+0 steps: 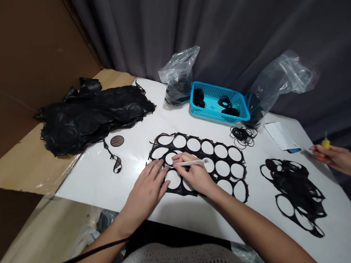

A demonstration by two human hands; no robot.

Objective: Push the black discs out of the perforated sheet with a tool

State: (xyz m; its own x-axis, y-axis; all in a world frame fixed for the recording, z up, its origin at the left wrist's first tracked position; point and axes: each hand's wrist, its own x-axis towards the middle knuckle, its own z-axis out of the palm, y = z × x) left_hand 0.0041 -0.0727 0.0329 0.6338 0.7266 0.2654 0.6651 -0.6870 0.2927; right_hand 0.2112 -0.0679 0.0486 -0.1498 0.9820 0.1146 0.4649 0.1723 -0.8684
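My left hand (147,189) lies flat on a black rubbery sheet punched with rows of round holes (200,145), its fingers resting on the web near the lower left holes. My right hand (192,174) sits just beside it on the same sheet and pinches a slim white tool (191,162), whose tip points left over a hole. Part of the sheet is hidden under both hands. At the right edge, another person's hand (335,158) holds a small yellow bottle (326,144).
A heap of black punched sheets (88,119) lies at left, near a dark disc (117,141). A tangled black web (296,192) lies at right. Behind stand a blue plastic basket (219,114) holding black rings, clear bags (178,74), and loose rings (242,137) on the white table (102,178).
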